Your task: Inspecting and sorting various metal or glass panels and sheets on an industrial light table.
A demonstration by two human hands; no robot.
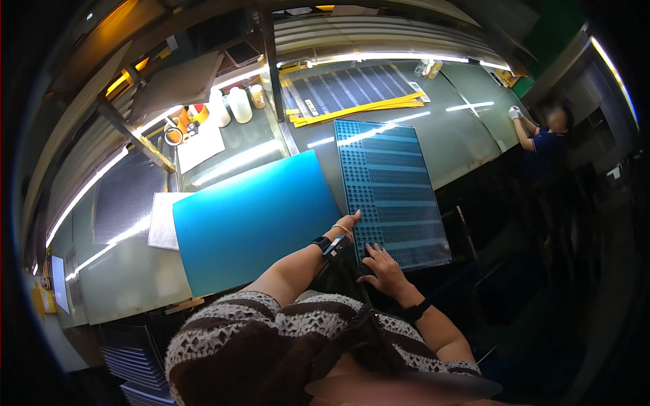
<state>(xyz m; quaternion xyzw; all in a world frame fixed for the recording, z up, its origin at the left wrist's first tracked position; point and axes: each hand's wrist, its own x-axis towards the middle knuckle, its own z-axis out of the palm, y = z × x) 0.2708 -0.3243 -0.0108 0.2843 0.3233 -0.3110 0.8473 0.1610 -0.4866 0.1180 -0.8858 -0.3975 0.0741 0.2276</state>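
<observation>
A dark teal patterned panel (399, 196), with rows of small dark marks along its left side and striped bands across it, lies on the workbench and reaches past its front edge. My left hand (347, 223) is closed at the panel's left edge, one fingertip over the rim; its other fingers are mostly hidden. Near the panel's front left corner, my right hand (387, 272) is open, with spread fingers resting on the surface and the thumb apart. A plain bright blue sheet (257, 223) lies to the left, beneath my left forearm.
Behind the panel lie dark striped sheets with yellow edging (359, 101). White bottles (240, 105) and tape rolls (175, 135) stand at the back left, near a shelf post (271, 68). A co-worker (550, 139) is at the bench's far right. Stacked panels (139, 362) sit low at left.
</observation>
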